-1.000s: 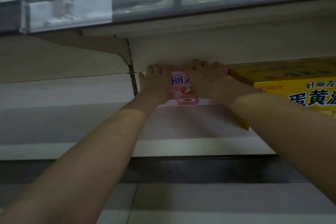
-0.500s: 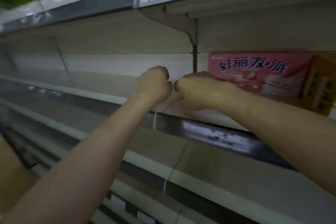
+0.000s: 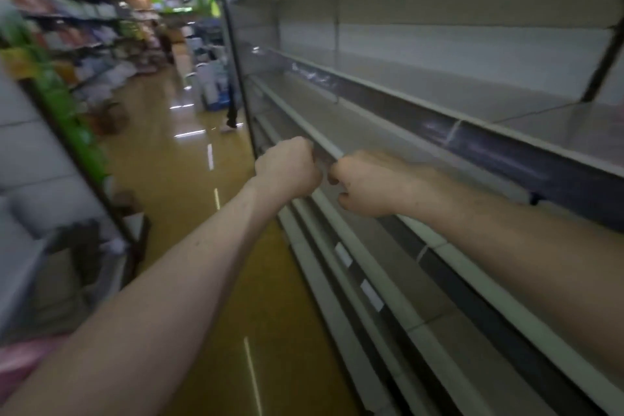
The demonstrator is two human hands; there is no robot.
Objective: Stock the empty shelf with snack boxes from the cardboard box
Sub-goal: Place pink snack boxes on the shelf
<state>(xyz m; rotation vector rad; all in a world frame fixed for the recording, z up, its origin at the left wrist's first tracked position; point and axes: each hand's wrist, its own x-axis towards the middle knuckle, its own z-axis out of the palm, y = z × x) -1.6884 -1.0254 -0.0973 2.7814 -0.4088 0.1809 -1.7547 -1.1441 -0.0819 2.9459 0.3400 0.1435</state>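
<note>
Snack boxes do not show anywhere in this view, and the cardboard box they come from cannot be picked out either; a brownish shape low on the far side of the aisle is too blurred to name. The shelf [image 3: 422, 88] runs along the person's right side, and every level of it in sight is bare, from the top board down to the lowest rails. Judging by this stretch alone, most of the stocking is yet to be done, though any boxes already placed beyond the right edge of the view would not show. The left hand [image 3: 287, 169] and the right hand [image 3: 368, 182] are held out in front of the shelf edges, knuckles nearly touching, both clenched into fists with nothing visible in either. With both hands unloaded, the likely step is to go for the next box. No writing can be read: the small white tags [image 3: 371, 294] on the lower rails are blank smears, and no brand can be made out. Across the yellow floor [image 3: 189, 199] stand stocked shelves [image 3: 84, 44], blurred, and someone's legs [image 3: 231, 111] show far down the aisle.
</note>
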